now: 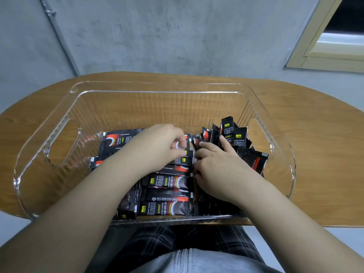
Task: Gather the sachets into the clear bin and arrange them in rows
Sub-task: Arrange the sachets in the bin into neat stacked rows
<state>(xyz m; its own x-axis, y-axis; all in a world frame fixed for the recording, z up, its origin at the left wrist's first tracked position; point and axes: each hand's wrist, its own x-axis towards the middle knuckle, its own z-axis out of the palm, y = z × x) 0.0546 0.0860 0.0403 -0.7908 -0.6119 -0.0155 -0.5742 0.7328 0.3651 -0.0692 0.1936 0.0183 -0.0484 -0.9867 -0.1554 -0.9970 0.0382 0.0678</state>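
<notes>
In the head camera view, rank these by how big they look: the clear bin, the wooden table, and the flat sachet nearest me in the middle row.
1. wooden table, widest across the frame.
2. clear bin, covering most of the tabletop.
3. nearest flat sachet, by far the smallest.

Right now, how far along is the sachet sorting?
Gathering looks done: no sachets show on the wooden table, all sit in the clear bin. A flat row lies near centre. In hand: the left hand pinches one sachet; the right hand presses beside it. Left: the upright loose sachets at right.
</notes>
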